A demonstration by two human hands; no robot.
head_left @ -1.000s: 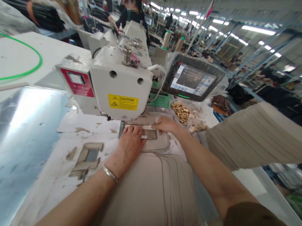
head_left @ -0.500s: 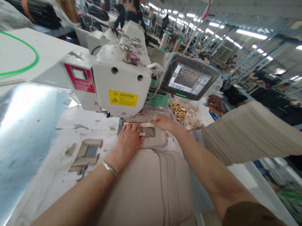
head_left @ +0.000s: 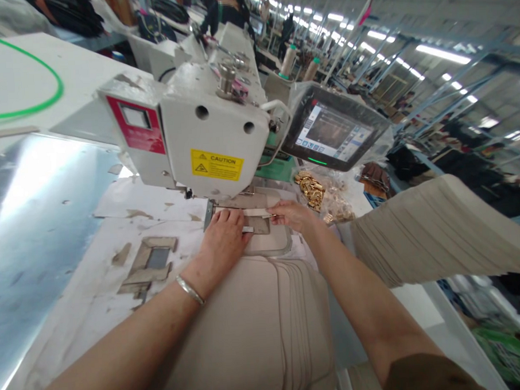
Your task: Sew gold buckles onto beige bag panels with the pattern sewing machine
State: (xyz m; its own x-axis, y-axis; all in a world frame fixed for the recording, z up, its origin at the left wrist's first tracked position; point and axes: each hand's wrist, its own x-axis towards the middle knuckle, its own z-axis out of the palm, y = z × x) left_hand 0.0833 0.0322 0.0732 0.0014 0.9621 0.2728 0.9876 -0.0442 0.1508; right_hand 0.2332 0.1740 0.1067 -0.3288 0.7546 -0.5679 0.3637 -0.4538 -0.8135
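Note:
My left hand [head_left: 225,238] lies flat on a beige stitched panel [head_left: 266,246] just below the needle of an industrial sewing machine head [head_left: 209,134]. My right hand [head_left: 292,215] is at the panel's far side, its fingertips pinching the end of a narrow pale strip [head_left: 254,212]. A small metal piece [head_left: 247,229] shows beside my left fingers. The needle area is mostly hidden by the machine head. A stack of beige panels [head_left: 249,333] lies under my forearms. A silver bangle [head_left: 190,290] circles my left wrist.
A touch screen [head_left: 332,134] stands right of the machine, beside a plastic bag of gold metal fittings [head_left: 314,192]. A tall stack of beige pieces [head_left: 438,230] juts in at right. A worn paper template [head_left: 148,263] lies left, by a shiny metal sheet [head_left: 41,227]. A co-worker [head_left: 230,9] sits beyond.
My right hand has shifted slightly right along the pale strip. The view has moved a little, while my left hand stays pressed on the panel.

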